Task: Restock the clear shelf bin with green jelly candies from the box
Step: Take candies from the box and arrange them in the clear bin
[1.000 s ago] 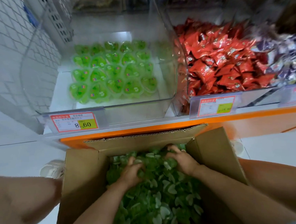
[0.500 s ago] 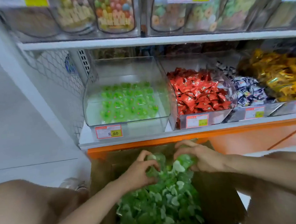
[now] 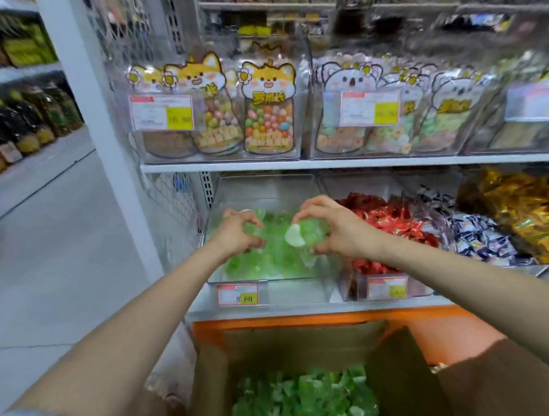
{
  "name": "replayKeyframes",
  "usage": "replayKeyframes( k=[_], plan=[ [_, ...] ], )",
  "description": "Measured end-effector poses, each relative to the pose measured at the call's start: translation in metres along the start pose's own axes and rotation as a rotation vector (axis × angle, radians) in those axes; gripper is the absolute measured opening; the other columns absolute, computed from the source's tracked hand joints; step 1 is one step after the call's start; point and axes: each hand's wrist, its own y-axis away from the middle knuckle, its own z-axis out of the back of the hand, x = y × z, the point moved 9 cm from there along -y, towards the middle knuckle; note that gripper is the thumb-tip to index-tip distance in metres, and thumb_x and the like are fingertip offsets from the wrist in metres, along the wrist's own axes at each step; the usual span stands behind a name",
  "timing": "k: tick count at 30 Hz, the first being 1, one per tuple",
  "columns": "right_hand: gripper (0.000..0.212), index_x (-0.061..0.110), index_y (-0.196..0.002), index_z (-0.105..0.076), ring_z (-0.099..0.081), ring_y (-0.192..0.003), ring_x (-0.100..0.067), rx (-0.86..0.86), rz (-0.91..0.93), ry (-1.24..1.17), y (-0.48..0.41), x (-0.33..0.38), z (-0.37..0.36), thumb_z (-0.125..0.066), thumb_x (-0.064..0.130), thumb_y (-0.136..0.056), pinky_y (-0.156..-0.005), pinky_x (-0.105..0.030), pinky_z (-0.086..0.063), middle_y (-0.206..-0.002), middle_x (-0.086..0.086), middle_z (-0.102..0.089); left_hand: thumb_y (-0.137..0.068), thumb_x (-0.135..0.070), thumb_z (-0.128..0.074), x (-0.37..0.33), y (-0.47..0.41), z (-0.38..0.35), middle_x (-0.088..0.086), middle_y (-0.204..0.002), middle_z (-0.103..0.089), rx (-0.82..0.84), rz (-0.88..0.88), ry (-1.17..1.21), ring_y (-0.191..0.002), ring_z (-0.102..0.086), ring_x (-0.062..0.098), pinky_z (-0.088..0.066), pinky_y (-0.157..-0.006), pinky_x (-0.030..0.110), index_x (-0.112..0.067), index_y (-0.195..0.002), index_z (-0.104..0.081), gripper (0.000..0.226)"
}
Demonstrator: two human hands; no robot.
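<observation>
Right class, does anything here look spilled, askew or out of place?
Nothing stands out. The left hand and right hand hold green jellies over the clear bin, the box sits below, and no spill shows.

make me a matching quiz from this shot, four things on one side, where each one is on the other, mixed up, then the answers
1 clear bin
2 box
3 red candies
4 gold candies

a far right of the lower shelf
b below the shelf, open, full of green
c left hand and right hand hold jellies over it
d in the bin right of the green one

Pairs: 1-c, 2-b, 3-d, 4-a
</observation>
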Motion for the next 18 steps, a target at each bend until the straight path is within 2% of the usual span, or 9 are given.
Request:
replayKeyframes(
  k=[3,5,7,10,14,18],
  plan=[
    [0.060,0.016,-0.121,-0.060,-0.044,-0.123,-0.021,0.041,-0.085,0.067,-0.045,-0.024,-0.029,-0.075,-0.001,-0.066,-0.101,-0.013,-0.027,-0.129,-0.010,-0.042,-0.069,-0.007,-0.080,0.037,-0.033,-0.015,0.017,-0.126,-0.041,0.004,0.142,-0.101,-0.086,-0.056,0.028,-0.055,-0.053,0.027,-0.016,-0.094,-0.060,0.033],
    [0.059,0.019,-0.123,-0.059,-0.044,-0.124,-0.023,0.084,-0.116,0.134,-0.070,-0.040,-0.046,-0.071,0.001,-0.068,-0.102,-0.021,-0.033,-0.133,-0.010,-0.041,-0.068,-0.009,-0.081,0.048,-0.047,-0.021,0.017,-0.124,-0.047,0.011,0.156,-0.152,-0.099,-0.057,0.032,-0.057,-0.070,0.035,-0.011,-0.103,-0.063,0.039],
    [0.059,0.019,-0.122,-0.059,-0.044,-0.124,-0.025,0.122,-0.114,0.180,-0.090,-0.053,-0.056,-0.070,0.001,-0.068,-0.100,-0.026,-0.037,-0.135,-0.011,-0.041,-0.069,-0.011,-0.080,0.055,-0.059,-0.025,0.018,-0.122,-0.054,0.010,0.138,-0.171,-0.111,-0.053,0.035,-0.052,-0.083,0.032,-0.009,-0.106,-0.064,0.041],
    [0.059,0.022,-0.125,-0.058,-0.046,-0.124,-0.024,0.172,-0.116,0.199,-0.110,-0.069,-0.066,-0.069,0.003,-0.070,-0.097,-0.025,-0.038,-0.137,-0.008,-0.043,-0.070,-0.014,-0.079,0.059,-0.073,-0.028,0.015,-0.124,-0.054,0.006,0.095,-0.200,-0.117,-0.047,0.033,-0.044,-0.086,0.024,-0.011,-0.108,-0.065,0.041],
    [0.055,0.024,-0.126,-0.057,-0.045,-0.127,-0.022,0.203,-0.084,0.232,-0.118,-0.076,-0.078,-0.066,0.005,-0.075,-0.099,-0.026,-0.038,-0.142,-0.005,-0.036,-0.074,-0.010,-0.074,0.062,-0.081,-0.036,0.013,-0.121,-0.057,0.015,0.062,-0.183,-0.125,-0.037,0.028,-0.037,-0.091,0.023,-0.012,-0.110,-0.064,0.038],
    [0.056,0.031,-0.129,-0.052,-0.043,-0.131,-0.016,0.190,-0.080,0.328,-0.118,-0.080,-0.085,-0.066,0.012,-0.078,-0.101,-0.026,-0.038,-0.153,0.004,-0.026,-0.080,-0.009,-0.068,0.061,-0.073,-0.037,0.012,-0.136,-0.047,-0.014,0.042,-0.180,-0.137,-0.025,0.024,-0.027,-0.097,0.018,-0.017,-0.117,-0.060,0.039]
  ],
)
